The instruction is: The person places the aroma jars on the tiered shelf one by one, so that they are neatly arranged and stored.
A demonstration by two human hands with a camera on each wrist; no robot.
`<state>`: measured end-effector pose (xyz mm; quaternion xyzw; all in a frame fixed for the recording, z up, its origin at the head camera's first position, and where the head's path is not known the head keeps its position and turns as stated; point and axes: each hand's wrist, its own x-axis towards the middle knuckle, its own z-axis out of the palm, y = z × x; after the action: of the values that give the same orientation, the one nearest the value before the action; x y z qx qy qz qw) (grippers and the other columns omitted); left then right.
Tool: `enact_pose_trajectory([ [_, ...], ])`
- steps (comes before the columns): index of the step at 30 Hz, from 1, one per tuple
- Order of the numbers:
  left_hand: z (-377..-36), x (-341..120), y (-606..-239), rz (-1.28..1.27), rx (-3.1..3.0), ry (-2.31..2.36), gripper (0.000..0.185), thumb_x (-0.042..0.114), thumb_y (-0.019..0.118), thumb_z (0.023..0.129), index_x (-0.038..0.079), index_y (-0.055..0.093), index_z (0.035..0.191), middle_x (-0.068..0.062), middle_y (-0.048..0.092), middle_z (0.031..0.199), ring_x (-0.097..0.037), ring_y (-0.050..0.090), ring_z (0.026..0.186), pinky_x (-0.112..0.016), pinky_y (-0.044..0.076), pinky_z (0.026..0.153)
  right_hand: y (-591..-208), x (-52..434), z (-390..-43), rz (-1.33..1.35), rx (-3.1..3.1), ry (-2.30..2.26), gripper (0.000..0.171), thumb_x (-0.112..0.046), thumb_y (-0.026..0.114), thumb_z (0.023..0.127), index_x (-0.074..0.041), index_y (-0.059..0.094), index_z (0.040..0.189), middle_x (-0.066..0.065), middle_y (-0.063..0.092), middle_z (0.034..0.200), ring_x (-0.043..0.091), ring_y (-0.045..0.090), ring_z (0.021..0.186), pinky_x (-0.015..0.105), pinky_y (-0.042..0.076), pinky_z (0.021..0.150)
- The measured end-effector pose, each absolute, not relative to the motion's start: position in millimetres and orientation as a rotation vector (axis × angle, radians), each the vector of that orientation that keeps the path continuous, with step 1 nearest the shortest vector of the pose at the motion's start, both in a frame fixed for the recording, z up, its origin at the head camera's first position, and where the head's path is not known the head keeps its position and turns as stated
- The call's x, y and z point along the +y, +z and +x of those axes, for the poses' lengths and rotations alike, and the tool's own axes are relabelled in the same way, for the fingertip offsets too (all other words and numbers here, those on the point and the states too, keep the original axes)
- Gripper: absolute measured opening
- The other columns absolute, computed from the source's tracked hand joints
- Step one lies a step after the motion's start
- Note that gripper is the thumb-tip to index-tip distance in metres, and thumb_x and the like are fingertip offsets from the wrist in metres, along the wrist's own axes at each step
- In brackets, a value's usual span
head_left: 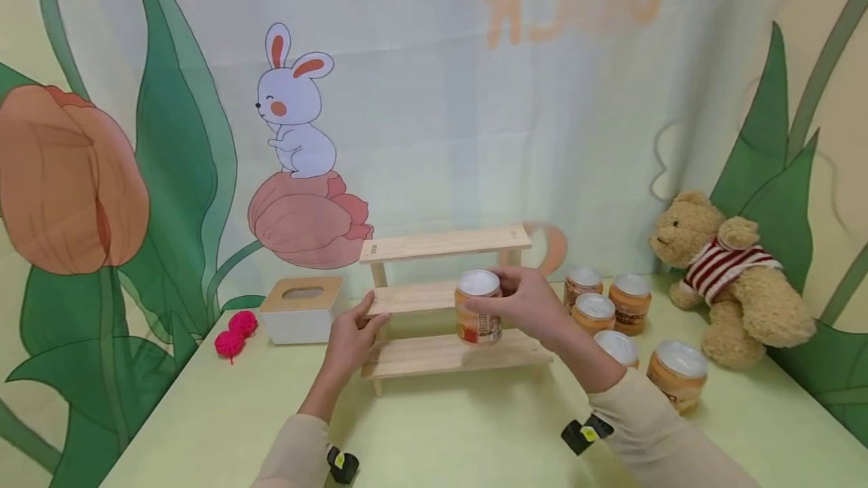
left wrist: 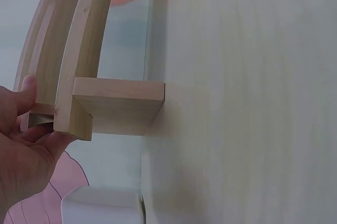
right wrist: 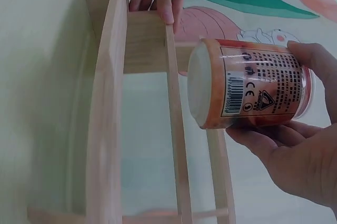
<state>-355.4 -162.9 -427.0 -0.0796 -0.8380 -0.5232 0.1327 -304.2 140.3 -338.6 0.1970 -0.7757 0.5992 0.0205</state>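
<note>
can: orange-labelled can (head_left: 478, 315) with white lid, being held upright over the right half of the bottom step of the wooden rack (head_left: 444, 300); base looking level with or just above the board, contact not readable. In the right wrist view the can (right wrist: 253, 91) is showing barcode and safety marks, its pale base facing the rack's slats.
right hand: right hand (head_left: 532, 306) is gripping the can from its 3 o'clock side, thumb and fingers curling round the upper body and lid rim. Right wrist view is showing fingers (right wrist: 316, 68) over the lid end and palm under the label.
left hand: left hand (head_left: 353, 337) is pinching the left end of the middle step at the upright, thumb on top, fingers underneath. Left wrist view is showing the thumb (left wrist: 25, 93) pressing against the slat edge beside the rack's foot block (left wrist: 116, 105).
rack: three-step, light wood, standing on the pale green table (head_left: 441, 435), centre of frame, steps rising toward 12 o'clock.
other cans: five more of the same kind (head_left: 610, 315) clustering at the rack's 3 o'clock, all upright, close together; nearest one (head_left: 678, 375) sitting at about 4 o'clock.
teddy bear: teddy bear (head_left: 728, 281) in a red-and-white striped top, sitting at 3 o'clock beyond the cans.
tissue box: white tissue box (head_left: 301, 309) with wooden lid, at the rack's 9 o'clock, just beside it.
pink yarn: pink yarn (head_left: 235, 332) lying past the box, also 9 o'clock.
backdrop: printed backdrop (head_left: 298, 119) with rabbit, tulips and leaves hanging behind, 12 o'clock.
</note>
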Motion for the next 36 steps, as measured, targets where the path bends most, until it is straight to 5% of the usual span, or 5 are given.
enact_pose_trajectory([
  [8,-354.9,-160.9,-430.4,-0.199,-2.372,-1.524,0.059,0.022,0.072,0.094,0.005,0.048,0.146,-0.016,0.061,0.133,-0.020,0.066,0.089,-0.018,0.050,0.063,-319.6,96.3,-324.0,0.604,-2.420,1.797,0.049,-0.031,0.084,0.082,-0.008,0.069,0.122,0.007,0.071,0.109,0.021,0.067,0.097,0.037,0.056,0.078],
  [14,-352.4,-153.4,-431.8,-0.186,-2.286,-1.663,0.064,0.017,0.072,0.094,-0.002,0.042,0.148,-0.017,0.042,0.152,-0.034,0.053,0.128,-0.037,0.048,0.097,-303.2,77.1,-337.6,0.559,-2.450,1.797,0.052,-0.032,0.085,0.081,-0.007,0.068,0.123,0.006,0.071,0.110,0.022,0.066,0.099,0.040,0.054,0.084],
  [21,-347.8,-144.4,-434.0,-0.116,-2.140,-1.817,0.056,0.008,0.069,0.095,-0.003,0.047,0.145,-0.026,0.050,0.143,-0.036,0.054,0.125,-0.024,0.050,0.092,-294.3,66.1,-357.3,0.548,-2.419,1.824,0.052,-0.031,0.084,0.082,-0.004,0.067,0.122,0.009,0.070,0.113,0.024,0.065,0.102,0.043,0.053,0.087],
  [28,-348.8,-143.3,-435.9,-0.142,-2.166,-1.807,0.045,0.008,0.065,0.098,0.003,0.053,0.140,-0.020,0.057,0.132,-0.019,0.055,0.094,-0.017,0.044,0.072,-287.4,53.2,-378.2,0.495,-2.369,1.863,0.051,-0.032,0.085,0.080,-0.005,0.068,0.120,0.007,0.068,0.110,0.023,0.063,0.101,0.041,0.054,0.084],
  [36,-349.2,-144.0,-437.9,-0.159,-2.155,-1.788,0.042,0.007,0.064,0.098,0.002,0.054,0.139,-0.020,0.056,0.135,-0.027,0.059,0.110,-0.020,0.048,0.083,-283.2,31.8,-400.3,0.469,-2.328,1.873,0.051,-0.032,0.085,0.080,-0.004,0.068,0.120,0.009,0.068,0.107,0.024,0.063,0.097,0.039,0.055,0.079],
])
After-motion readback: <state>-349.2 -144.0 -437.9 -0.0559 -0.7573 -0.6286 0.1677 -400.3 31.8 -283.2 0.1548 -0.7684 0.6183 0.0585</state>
